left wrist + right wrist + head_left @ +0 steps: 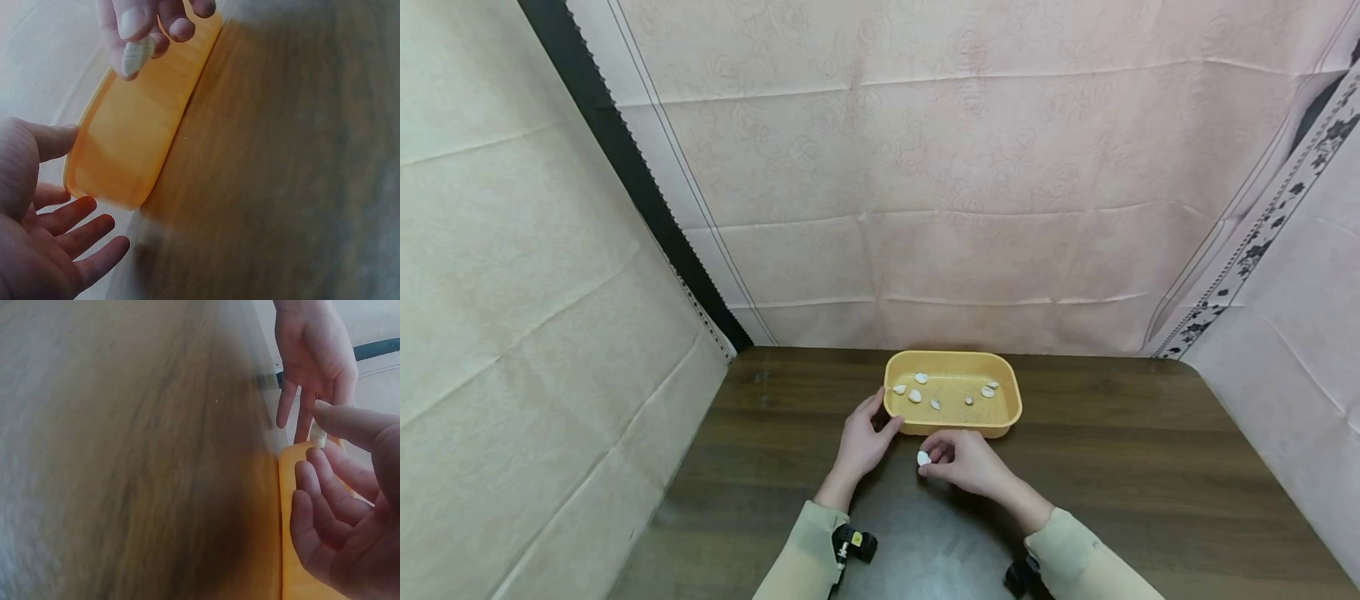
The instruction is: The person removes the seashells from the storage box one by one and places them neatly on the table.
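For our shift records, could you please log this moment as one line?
right hand: pinches white shell outside yellow tray | left hand: touches tray's left end | tray: holds several small pale pieces

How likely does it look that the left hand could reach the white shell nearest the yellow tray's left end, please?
Probably yes: the left hand is at that end of the yellow tray, and nothing covers the white shell.

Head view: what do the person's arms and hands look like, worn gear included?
Left hand and right hand: bare, no gloves. Left sleeve and right sleeve: long, plain, pale greenish-cream. Left wrist camera: small, black, with a yellow patch beside it. Right wrist camera: also black, finer detail unclear.
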`<act>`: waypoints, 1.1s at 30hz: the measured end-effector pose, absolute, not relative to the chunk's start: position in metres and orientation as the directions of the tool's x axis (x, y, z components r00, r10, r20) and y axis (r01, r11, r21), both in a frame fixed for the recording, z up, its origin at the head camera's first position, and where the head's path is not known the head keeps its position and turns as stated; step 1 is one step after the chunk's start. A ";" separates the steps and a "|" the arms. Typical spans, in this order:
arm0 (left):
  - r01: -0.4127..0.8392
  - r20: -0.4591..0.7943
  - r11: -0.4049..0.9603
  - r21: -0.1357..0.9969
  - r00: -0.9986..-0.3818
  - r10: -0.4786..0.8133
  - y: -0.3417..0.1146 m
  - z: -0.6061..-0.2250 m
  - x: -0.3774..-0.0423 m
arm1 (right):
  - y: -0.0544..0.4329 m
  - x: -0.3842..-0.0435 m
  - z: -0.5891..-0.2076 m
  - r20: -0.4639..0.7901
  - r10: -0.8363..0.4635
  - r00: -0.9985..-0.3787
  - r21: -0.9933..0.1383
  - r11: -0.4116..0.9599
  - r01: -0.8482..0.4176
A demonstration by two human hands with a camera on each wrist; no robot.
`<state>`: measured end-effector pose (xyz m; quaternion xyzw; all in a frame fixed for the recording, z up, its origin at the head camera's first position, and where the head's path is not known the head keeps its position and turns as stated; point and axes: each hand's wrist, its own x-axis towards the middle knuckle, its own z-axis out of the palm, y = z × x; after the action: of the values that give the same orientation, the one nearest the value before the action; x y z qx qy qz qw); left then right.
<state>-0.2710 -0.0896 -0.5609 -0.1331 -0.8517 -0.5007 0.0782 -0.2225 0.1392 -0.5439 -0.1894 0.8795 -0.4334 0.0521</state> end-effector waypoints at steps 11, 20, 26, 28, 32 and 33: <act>0.305 0.265 0.458 0.835 -0.952 0.151 -0.090 -0.561 -0.271 | 0.132 -0.224 -0.546 0.044 -0.388 -0.921 -0.778 0.564 -0.275; 0.308 0.267 0.460 0.833 -0.951 0.154 -0.091 -0.562 -0.272 | 0.129 -0.222 -0.546 0.021 -0.391 -0.920 -0.792 0.555 -0.254; 0.298 0.256 0.457 0.838 -0.955 0.152 -0.091 -0.562 -0.272 | 0.126 -0.221 -0.548 0.022 -0.390 -0.921 -0.787 0.561 -0.256; 0.299 0.257 0.456 0.838 -0.954 0.153 -0.091 -0.562 -0.272 | 0.125 -0.221 -0.549 0.021 -0.386 -0.922 -0.781 0.569 -0.256; 0.296 0.253 0.456 0.839 -0.955 0.153 -0.090 -0.562 -0.272 | 0.122 -0.220 -0.551 0.028 -0.381 -0.924 -0.759 0.594 -0.268; 0.299 0.256 0.457 0.838 -0.954 0.154 -0.090 -0.562 -0.272 | 0.122 -0.219 -0.551 0.031 -0.379 -0.925 -0.752 0.601 -0.271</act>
<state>-0.2724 -0.0904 -0.5623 -0.1332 -0.8504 -0.5040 0.0716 -0.2192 0.1217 -0.5513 -0.1822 0.8922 -0.4079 0.0661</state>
